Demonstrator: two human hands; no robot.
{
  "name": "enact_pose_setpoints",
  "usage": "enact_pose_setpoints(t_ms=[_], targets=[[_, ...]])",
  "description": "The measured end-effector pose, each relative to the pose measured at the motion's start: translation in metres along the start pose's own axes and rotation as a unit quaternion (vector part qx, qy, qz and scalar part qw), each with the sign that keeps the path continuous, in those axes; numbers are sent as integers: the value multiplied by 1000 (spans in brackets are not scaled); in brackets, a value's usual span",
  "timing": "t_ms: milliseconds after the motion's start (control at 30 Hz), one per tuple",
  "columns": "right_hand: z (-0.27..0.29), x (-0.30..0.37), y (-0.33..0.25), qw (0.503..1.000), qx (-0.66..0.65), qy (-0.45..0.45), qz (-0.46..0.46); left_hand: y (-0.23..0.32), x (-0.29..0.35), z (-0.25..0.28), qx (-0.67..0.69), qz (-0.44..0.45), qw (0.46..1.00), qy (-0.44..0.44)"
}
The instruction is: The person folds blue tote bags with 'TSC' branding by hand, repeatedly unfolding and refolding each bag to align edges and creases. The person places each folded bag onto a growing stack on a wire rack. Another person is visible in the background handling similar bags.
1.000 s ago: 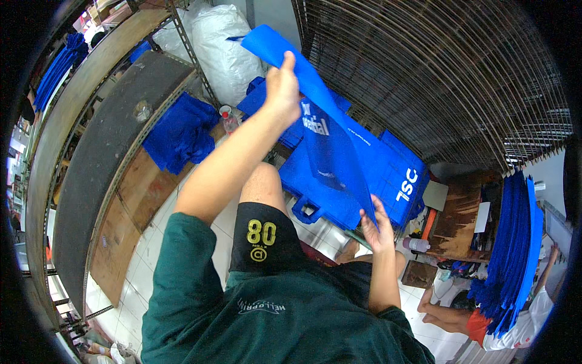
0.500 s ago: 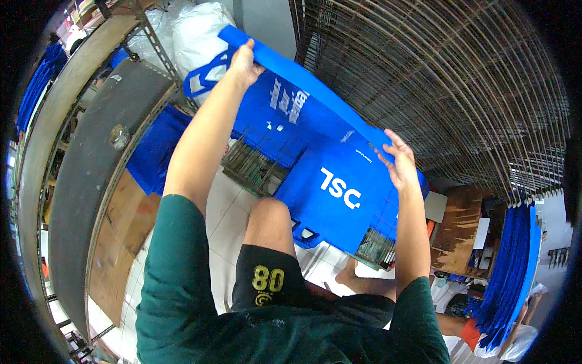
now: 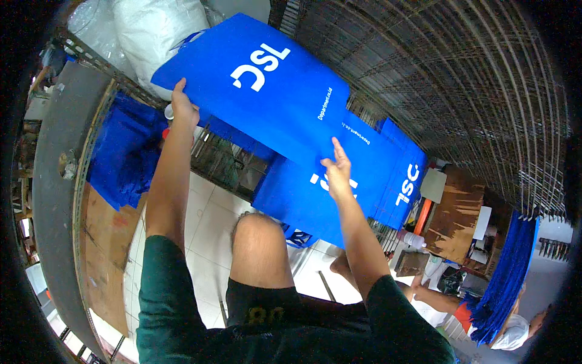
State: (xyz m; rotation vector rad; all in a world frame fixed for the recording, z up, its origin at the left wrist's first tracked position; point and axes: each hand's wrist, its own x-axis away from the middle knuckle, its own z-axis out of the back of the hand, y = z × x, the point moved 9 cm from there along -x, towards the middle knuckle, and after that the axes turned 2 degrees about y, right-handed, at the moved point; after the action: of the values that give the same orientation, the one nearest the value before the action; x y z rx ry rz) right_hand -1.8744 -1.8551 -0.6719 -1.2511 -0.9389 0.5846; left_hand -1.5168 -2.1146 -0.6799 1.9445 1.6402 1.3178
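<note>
A blue fabric sheet [image 3: 212, 64] with white print stretches across the upper middle, its far left corner raised near a white sack. My left hand [image 3: 184, 109] is closed on its near left edge, the thumb on top and the other fingers partly hidden. At the sheet's near right corner is my right hand [image 3: 339, 173], finger and thumb stretched apart, touching or just over the fabric. Below it lies another blue printed sheet [image 3: 285, 191]. More blue printed pieces [image 3: 388, 176] are spread to the right, on a wire rack [image 3: 221, 161].
A tall stack of wire racks [image 3: 424, 73] rises at the far right. Left stands a dark curved shelf [image 3: 57, 188], with blue fabric [image 3: 121, 151] beside it. White sacks [image 3: 157, 36] sit at the back left. Blue pieces hang at right [image 3: 506, 273], near another person's arm [image 3: 436, 298].
The blue sheet has turned over and flattened, showing a different print. My left hand has moved left and nearer; my right hand has moved left. My view has shifted a little.
</note>
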Motion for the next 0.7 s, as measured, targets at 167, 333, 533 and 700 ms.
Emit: enact_pose_setpoints(t_ms=[167,333,533,700], targets=[[-27,-34,70,990,135,27,28,-97,-71,114,-118,28,983,136],[-23,-61,121,965,256,49,30,-142,-71,138,-185,60,963,186],[-18,-57,131,970,233,53,-34,-133,-71,123,-275,33,929,244],[-38,-56,124,980,191,24,-44,-126,-101,171,-348,-57,892,284]])
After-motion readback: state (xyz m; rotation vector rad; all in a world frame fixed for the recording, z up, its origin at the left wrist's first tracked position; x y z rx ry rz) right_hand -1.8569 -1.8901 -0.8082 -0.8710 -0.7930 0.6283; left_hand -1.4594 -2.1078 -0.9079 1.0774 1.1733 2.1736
